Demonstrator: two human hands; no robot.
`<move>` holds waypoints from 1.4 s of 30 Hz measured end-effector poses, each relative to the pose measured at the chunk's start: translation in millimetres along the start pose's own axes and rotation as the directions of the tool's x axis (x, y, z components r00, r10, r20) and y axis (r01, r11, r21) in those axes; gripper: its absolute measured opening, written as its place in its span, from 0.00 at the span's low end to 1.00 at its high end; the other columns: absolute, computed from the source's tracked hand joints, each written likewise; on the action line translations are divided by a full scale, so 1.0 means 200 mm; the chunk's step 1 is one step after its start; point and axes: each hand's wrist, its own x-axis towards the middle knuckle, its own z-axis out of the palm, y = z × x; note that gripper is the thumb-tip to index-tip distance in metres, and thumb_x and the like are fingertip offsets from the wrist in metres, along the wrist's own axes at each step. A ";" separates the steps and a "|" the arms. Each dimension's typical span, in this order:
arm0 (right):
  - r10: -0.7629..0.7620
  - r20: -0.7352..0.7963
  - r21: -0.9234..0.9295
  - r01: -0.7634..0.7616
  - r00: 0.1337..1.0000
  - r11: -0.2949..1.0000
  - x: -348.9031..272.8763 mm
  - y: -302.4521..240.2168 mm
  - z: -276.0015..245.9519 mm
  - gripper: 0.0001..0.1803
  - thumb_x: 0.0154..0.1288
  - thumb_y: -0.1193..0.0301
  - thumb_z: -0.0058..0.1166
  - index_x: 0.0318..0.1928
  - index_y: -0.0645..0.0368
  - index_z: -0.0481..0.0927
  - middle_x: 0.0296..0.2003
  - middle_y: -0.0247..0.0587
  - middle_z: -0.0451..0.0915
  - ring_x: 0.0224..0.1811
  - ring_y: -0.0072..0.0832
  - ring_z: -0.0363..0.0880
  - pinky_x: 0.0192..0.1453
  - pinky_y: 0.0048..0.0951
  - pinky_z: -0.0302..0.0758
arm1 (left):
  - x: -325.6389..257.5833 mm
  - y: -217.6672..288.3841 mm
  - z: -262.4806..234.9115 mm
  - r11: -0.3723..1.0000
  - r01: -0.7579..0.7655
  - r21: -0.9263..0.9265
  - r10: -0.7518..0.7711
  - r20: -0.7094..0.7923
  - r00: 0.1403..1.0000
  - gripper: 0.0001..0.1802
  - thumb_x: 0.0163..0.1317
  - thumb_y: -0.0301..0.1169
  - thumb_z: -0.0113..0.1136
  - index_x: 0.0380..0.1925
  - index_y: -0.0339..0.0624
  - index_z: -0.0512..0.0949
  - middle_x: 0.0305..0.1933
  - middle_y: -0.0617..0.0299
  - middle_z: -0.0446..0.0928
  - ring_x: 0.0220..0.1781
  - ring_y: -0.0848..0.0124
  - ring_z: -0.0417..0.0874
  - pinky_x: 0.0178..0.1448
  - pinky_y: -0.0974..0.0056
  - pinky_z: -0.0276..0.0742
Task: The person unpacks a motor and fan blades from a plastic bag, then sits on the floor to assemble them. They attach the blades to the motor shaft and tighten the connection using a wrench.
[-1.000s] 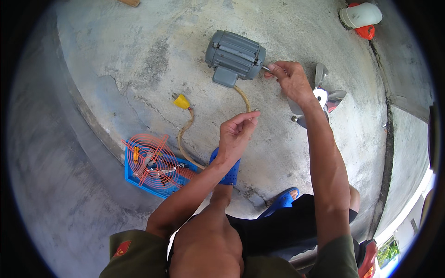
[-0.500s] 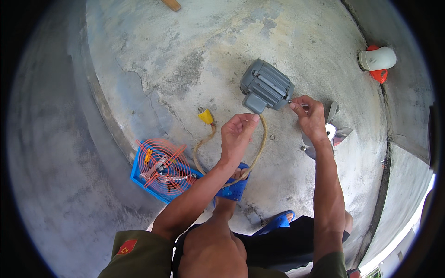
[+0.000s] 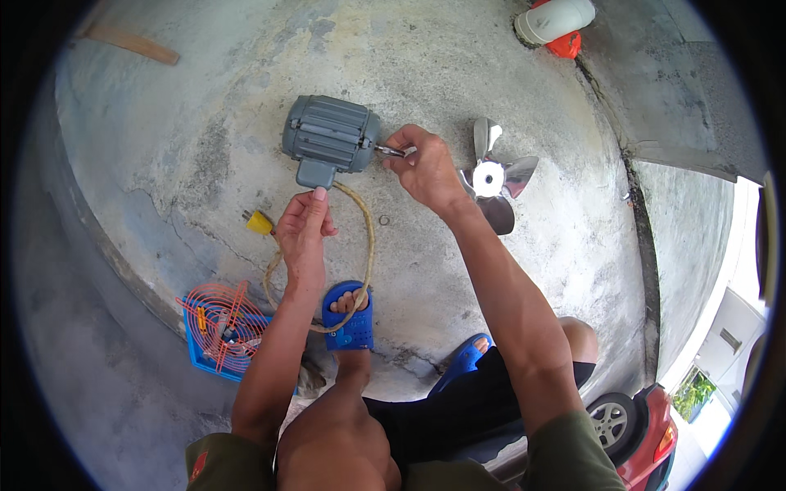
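A grey electric motor (image 3: 332,131) lies on the concrete floor, its shaft (image 3: 391,150) pointing right. The fingers of my right hand (image 3: 427,170) close around the shaft's shiny end; whether a small part is also between them is unclear. Just below the motor's terminal box (image 3: 315,173), my left hand (image 3: 301,233) pinches thumb and fingers together; anything inside the pinch is hidden. A beige cord (image 3: 370,237) loops from the motor to a yellow plug (image 3: 259,222). Right of my right hand rests a metal fan blade (image 3: 489,178) with a pale hub.
A blue basket (image 3: 199,353) with an orange fan guard (image 3: 221,323) and tools stands at lower left. A small ring (image 3: 384,220) lies below the motor. Also around are a wooden piece (image 3: 131,42), a white pipe (image 3: 557,20) by the wall and a red car (image 3: 651,434).
The view has shifted, so the motor and basket appear farther left and the car shows. More of the shaft's shiny end is visible at my right fingers, and the fan blade is uncovered.
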 end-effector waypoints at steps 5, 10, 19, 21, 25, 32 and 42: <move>-0.171 0.030 -0.171 0.173 0.985 0.970 0.03 -0.03 -0.17 0.18 0.69 0.66 0.73 0.53 0.64 0.87 0.45 0.44 0.90 0.46 0.31 0.87 0.53 0.37 0.84 | -0.05 -0.06 -0.03 0.994 0.009 0.109 -0.014 0.044 0.999 0.14 0.75 0.46 0.70 0.43 0.47 0.84 0.28 0.73 0.76 0.28 0.81 0.73 0.39 0.71 0.75; 0.198 0.030 -0.323 -0.178 0.980 0.929 0.05 0.07 -0.77 0.17 0.73 0.60 0.70 0.42 0.64 0.92 0.33 0.44 0.90 0.35 0.27 0.87 0.45 0.37 0.83 | -0.13 -0.18 0.11 0.963 0.078 0.259 -0.156 0.292 0.944 0.15 0.75 0.40 0.71 0.53 0.43 0.85 0.34 0.71 0.83 0.34 0.82 0.80 0.38 0.71 0.77; 0.451 0.252 -0.344 -0.356 0.856 0.869 -0.54 0.58 -0.86 0.29 0.68 0.53 0.74 0.51 0.69 0.88 0.37 0.50 0.91 0.39 0.35 0.89 0.47 0.38 0.83 | -0.05 -0.27 0.63 0.883 0.295 0.365 -0.433 0.393 0.811 0.17 0.75 0.41 0.71 0.53 0.41 0.84 0.47 0.58 0.90 0.43 0.74 0.89 0.47 0.66 0.87; 0.466 0.258 -0.431 -0.331 0.846 0.839 -0.54 0.52 -0.78 0.26 0.68 0.54 0.73 0.49 0.68 0.87 0.37 0.49 0.91 0.43 0.37 0.90 0.51 0.38 0.83 | -0.05 -0.32 0.66 0.904 0.238 0.355 -0.373 0.386 0.844 0.16 0.75 0.41 0.71 0.49 0.39 0.84 0.45 0.57 0.90 0.41 0.74 0.89 0.47 0.65 0.88; 0.457 0.175 -0.561 -0.293 0.872 0.774 -0.56 0.42 -0.84 0.35 0.60 0.51 0.77 0.58 0.63 0.84 0.46 0.50 0.91 0.53 0.45 0.91 0.60 0.44 0.84 | -0.29 -0.17 0.81 0.975 0.166 0.145 -0.214 0.435 0.875 0.10 0.74 0.32 0.69 0.40 0.36 0.81 0.35 0.57 0.89 0.32 0.76 0.88 0.43 0.66 0.88; 0.171 0.044 -0.464 -0.132 0.984 0.876 -0.67 0.15 -0.80 0.49 0.59 0.56 0.75 0.74 0.63 0.64 0.56 0.55 0.88 0.55 0.53 0.90 0.57 0.49 0.86 | -0.60 -0.01 0.94 0.992 -0.104 0.078 0.049 0.515 0.856 0.10 0.69 0.23 0.68 0.39 0.33 0.74 0.34 0.56 0.87 0.36 0.75 0.89 0.42 0.70 0.85; 0.164 0.065 0.189 -0.173 0.984 0.967 -0.62 0.04 -0.80 0.24 0.84 0.54 0.56 0.64 0.59 0.85 0.61 0.37 0.85 0.63 0.30 0.81 0.62 0.33 0.78 | -0.63 0.19 0.89 0.851 -0.525 -0.011 0.331 0.787 0.521 0.23 0.70 0.24 0.71 0.63 0.39 0.77 0.39 0.62 0.87 0.32 0.74 0.87 0.34 0.68 0.82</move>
